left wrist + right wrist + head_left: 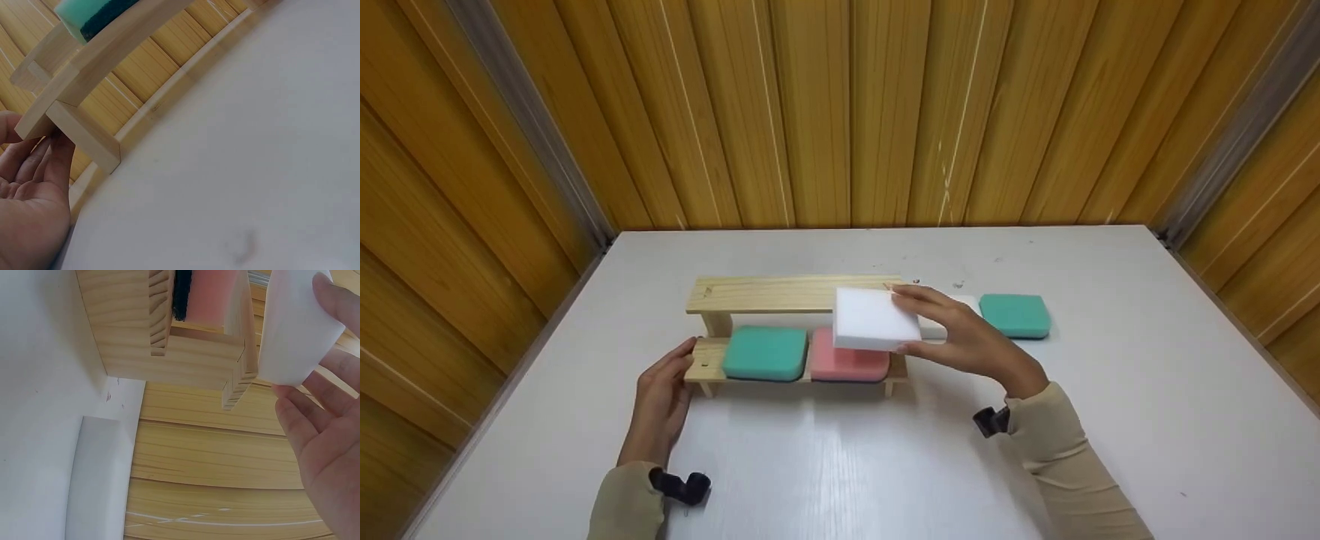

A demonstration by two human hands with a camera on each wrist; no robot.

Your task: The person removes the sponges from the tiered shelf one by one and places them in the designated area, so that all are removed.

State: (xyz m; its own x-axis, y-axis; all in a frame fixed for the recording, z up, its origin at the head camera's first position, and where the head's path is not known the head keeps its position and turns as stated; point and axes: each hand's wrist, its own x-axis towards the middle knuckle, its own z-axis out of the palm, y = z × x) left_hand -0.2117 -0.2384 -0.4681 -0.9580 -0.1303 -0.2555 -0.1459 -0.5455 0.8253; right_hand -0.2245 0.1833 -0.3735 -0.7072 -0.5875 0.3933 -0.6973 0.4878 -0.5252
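Note:
A two-step wooden rack (pixel 765 294) stands on the table. My left hand (pixel 660 386) grips the left end of its lower step; in the left wrist view the thumb lies over the board and the fingers curl beneath. On that step sit a green sponge (pixel 765 352) and a pink sponge (pixel 847 366), each with a dark underside. My right hand (pixel 979 341) holds a white sponge block (pixel 874 319) between thumb and fingers, raised near the upper step's right end. In the head view this block overlaps the upper step and part of the pink sponge.
Right of the rack, another white block (pixel 93 478) lies on the table (pixel 825 465), partly hidden by my right hand in the head view. Beside it is a second green sponge (pixel 1014 315). Yellow wood-patterned walls (pixel 885 112) rise behind and at both sides.

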